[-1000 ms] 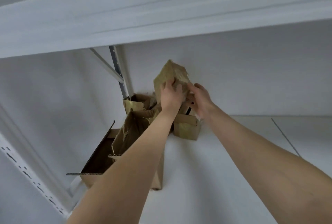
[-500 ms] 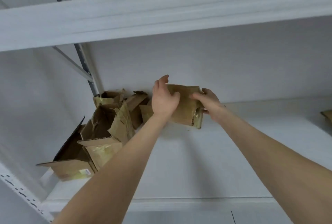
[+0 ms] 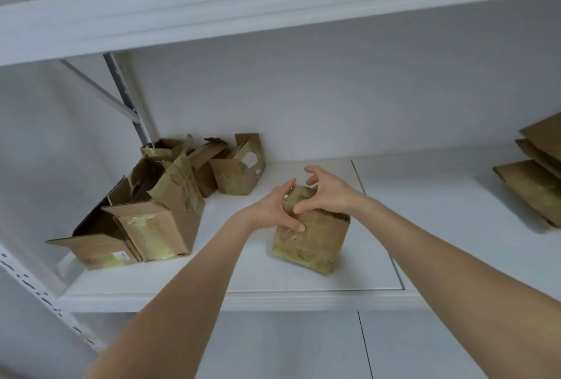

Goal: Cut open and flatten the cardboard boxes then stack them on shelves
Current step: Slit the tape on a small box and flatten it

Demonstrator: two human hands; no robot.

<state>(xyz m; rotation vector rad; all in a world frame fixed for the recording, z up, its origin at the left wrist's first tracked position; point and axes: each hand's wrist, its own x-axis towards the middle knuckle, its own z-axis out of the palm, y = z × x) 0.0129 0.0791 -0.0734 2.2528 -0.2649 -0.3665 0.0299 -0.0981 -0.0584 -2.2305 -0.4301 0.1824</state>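
Note:
A small taped cardboard box [image 3: 312,242] stands on the white shelf [image 3: 230,275], near its front edge. My left hand [image 3: 274,210] grips the box's upper left corner, thumb on the taped front face. My right hand [image 3: 326,193] holds the top edge from the right, its thumb on the box and its upper fingers spread above it. Several opened boxes [image 3: 158,205] lie jumbled at the shelf's back left. Flattened cardboard sheets [image 3: 537,178] are stacked at the far right.
A white shelf beam [image 3: 273,5] runs overhead. A grey upright post [image 3: 124,93] with a diagonal brace stands at the back left. A perforated upright [image 3: 36,290] frames the left front. The white wall lies behind.
Both hands brought the small box down and forward from beside the pile at the back and set it near the shelf's front edge. The view has dropped and shifted right.

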